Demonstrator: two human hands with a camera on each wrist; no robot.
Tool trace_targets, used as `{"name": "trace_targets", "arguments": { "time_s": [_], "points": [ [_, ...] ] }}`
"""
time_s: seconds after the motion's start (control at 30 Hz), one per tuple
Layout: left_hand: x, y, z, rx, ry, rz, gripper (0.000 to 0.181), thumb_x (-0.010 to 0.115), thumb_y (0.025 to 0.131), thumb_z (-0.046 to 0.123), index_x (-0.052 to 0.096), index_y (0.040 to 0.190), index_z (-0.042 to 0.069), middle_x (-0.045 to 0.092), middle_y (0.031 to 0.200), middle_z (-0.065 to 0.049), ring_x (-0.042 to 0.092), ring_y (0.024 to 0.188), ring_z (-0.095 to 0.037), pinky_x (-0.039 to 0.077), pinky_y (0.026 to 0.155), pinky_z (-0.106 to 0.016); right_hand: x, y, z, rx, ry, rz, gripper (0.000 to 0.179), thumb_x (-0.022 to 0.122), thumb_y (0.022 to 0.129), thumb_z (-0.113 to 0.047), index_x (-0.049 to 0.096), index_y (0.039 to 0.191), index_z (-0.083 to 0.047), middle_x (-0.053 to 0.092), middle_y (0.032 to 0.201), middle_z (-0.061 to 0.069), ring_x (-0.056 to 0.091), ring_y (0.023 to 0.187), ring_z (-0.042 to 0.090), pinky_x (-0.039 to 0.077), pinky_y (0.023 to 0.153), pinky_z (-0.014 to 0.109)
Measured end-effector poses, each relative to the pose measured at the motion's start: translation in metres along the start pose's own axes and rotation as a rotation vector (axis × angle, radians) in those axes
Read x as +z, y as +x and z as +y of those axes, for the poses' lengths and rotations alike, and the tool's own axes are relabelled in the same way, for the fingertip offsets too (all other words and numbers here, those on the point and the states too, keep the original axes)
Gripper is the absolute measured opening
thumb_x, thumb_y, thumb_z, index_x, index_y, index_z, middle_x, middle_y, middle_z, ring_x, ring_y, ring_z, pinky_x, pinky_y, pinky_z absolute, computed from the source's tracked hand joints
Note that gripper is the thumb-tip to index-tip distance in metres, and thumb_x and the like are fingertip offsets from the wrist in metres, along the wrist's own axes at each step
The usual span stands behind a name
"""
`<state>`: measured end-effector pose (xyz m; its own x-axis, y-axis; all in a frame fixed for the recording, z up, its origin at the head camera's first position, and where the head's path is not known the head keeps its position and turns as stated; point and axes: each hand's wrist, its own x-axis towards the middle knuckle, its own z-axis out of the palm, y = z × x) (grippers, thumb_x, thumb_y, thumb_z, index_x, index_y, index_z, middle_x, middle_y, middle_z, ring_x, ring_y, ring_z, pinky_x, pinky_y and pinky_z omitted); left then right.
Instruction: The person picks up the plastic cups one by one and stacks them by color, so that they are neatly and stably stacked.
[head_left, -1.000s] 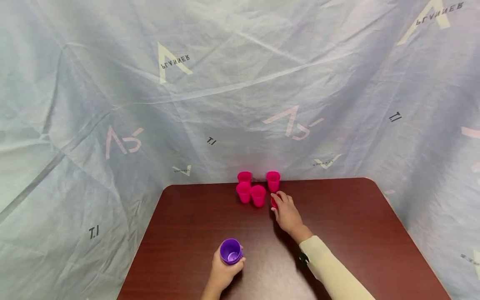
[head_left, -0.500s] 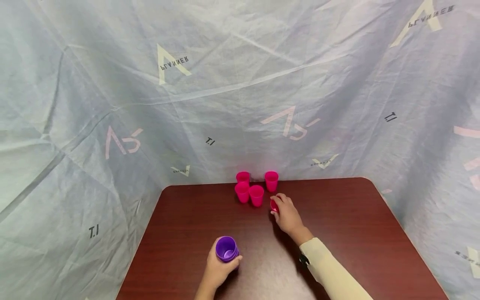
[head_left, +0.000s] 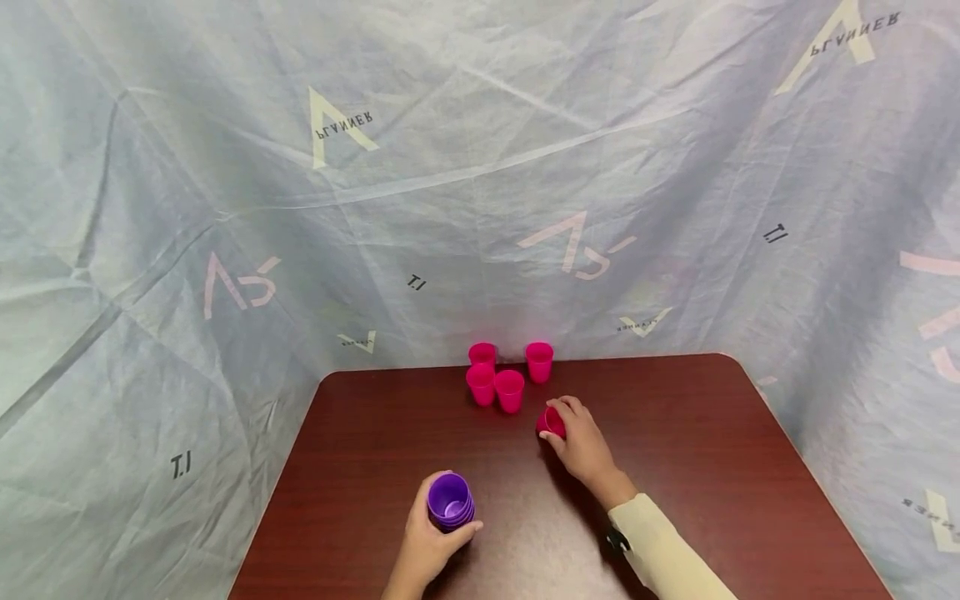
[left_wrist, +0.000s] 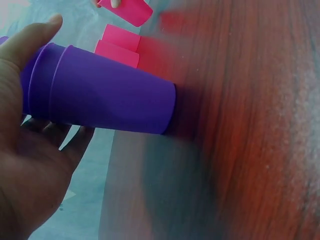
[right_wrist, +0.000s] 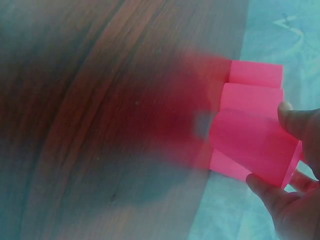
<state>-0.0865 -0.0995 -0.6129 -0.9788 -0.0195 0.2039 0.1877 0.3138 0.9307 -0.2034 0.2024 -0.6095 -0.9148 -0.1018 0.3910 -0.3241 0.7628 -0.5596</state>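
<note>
A stack of nested purple cups (head_left: 450,502) stands mouth up near the front of the table, gripped by my left hand (head_left: 423,537). In the left wrist view the purple stack (left_wrist: 110,92) has its base close to the tabletop, thumb on one side and fingers on the other. My right hand (head_left: 587,446) pinches a pink cup (head_left: 550,422) near its rim, farther back and to the right. The right wrist view shows this pink cup (right_wrist: 255,142) tilted, between thumb and fingers, overlapping other pink cups.
At the back edge, three pink cups stand clustered upright, the front-right pink cup (head_left: 510,393) among them. A separate pink cup (head_left: 539,364) stands just right of them. Behind the brown table (head_left: 360,467) hangs a grey printed sheet (head_left: 480,217).
My right hand has drawn its pink cup a little toward me, away from the other pink cups, and tilted it. My left hand has shifted slightly left with the purple stack.
</note>
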Motion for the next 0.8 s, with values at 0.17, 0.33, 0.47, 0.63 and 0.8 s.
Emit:
{"name": "trace_targets", "arguments": {
  "time_s": [0.17, 0.33, 0.47, 0.63, 0.8],
  "points": [
    [-0.006, -0.003, 0.007, 0.033, 0.043, 0.023, 0.091, 0.103, 0.064, 0.026, 0.056, 0.142, 0.032, 0.068, 0.136, 0.007, 0.064, 0.126, -0.011, 0.049, 0.109, -0.029, -0.008, -0.008, -0.009, -0.018, 0.012, 0.007, 0.061, 0.09, 0.085, -0.025, 0.064, 0.137, -0.007, 0.062, 0.135, 0.019, 0.064, 0.119, 0.037, 0.059, 0.099, 0.053],
    [-0.011, -0.005, 0.019, 0.097, 0.121, 0.053, 0.092, 0.102, 0.067, 0.027, 0.053, 0.146, 0.031, 0.063, 0.143, 0.005, 0.06, 0.133, -0.014, 0.043, 0.113, -0.021, -0.014, -0.016, -0.016, -0.001, 0.011, -0.001, 0.063, 0.09, 0.084, -0.029, 0.064, 0.137, -0.008, 0.063, 0.131, 0.015, 0.067, 0.11, 0.032, 0.062, 0.093, 0.05],
    [-0.013, -0.006, 0.03, 0.142, 0.137, 0.066, 0.096, 0.102, 0.068, 0.028, 0.052, 0.15, 0.029, 0.059, 0.147, 0.006, 0.058, 0.135, -0.018, 0.036, 0.114, -0.011, -0.019, -0.024, -0.021, 0.006, -0.01, -0.006, 0.061, 0.089, 0.085, -0.032, 0.065, 0.137, -0.009, 0.064, 0.13, 0.014, 0.068, 0.106, 0.029, 0.063, 0.09, 0.047],
    [-0.013, -0.006, 0.041, 0.23, 0.198, 0.065, 0.091, 0.1, 0.071, 0.026, 0.053, 0.15, 0.024, 0.057, 0.15, 0.0, 0.059, 0.135, -0.02, 0.036, 0.115, -0.009, -0.023, -0.032, -0.023, 0.029, -0.034, -0.031, 0.054, 0.088, 0.085, -0.033, 0.068, 0.131, -0.012, 0.064, 0.126, 0.009, 0.066, 0.104, 0.025, 0.064, 0.085, 0.043],
    [-0.012, -0.006, 0.048, 0.357, 0.334, 0.081, 0.081, 0.099, 0.072, 0.024, 0.059, 0.143, 0.021, 0.06, 0.146, 0.0, 0.065, 0.129, -0.021, 0.039, 0.113, -0.008, -0.023, -0.042, -0.024, 0.039, -0.023, -0.049, 0.049, 0.087, 0.079, -0.028, 0.071, 0.123, -0.013, 0.065, 0.118, 0.003, 0.064, 0.1, 0.018, 0.06, 0.076, 0.032]
  ]
}}
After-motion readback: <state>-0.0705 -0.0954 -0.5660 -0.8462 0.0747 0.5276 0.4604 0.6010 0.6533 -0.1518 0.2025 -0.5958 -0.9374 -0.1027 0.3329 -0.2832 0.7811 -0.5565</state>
